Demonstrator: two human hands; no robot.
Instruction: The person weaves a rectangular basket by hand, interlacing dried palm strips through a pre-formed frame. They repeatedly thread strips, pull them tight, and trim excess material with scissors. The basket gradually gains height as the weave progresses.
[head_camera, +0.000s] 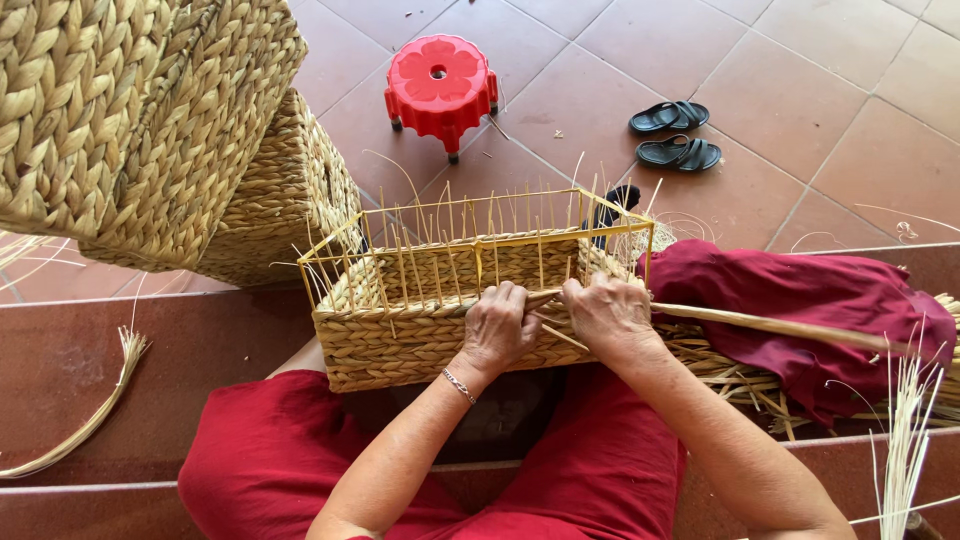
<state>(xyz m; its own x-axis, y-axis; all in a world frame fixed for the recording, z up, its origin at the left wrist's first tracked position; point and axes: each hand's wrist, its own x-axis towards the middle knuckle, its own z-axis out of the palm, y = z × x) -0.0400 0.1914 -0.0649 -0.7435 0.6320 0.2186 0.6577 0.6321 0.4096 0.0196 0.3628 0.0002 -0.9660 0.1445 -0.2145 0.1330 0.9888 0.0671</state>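
A half-woven straw basket (400, 340) on a yellow wire frame (320, 250) rests against my lap, with thin upright stakes sticking up around its rim. My left hand (497, 325) presses on the near top edge of the weave, fingers curled over it. My right hand (608, 313) sits just beside it, gripping a long flat straw strand (780, 326) that trails off to the right. Both hands meet at the basket's near right rim.
Finished woven baskets (150, 120) are stacked at the upper left. A red plastic stool (440, 85) and black sandals (675, 135) stand on the tiled floor beyond. A dark red cloth (800, 290) covers a straw bundle (740, 375) at right. Loose straw (95, 415) lies at left.
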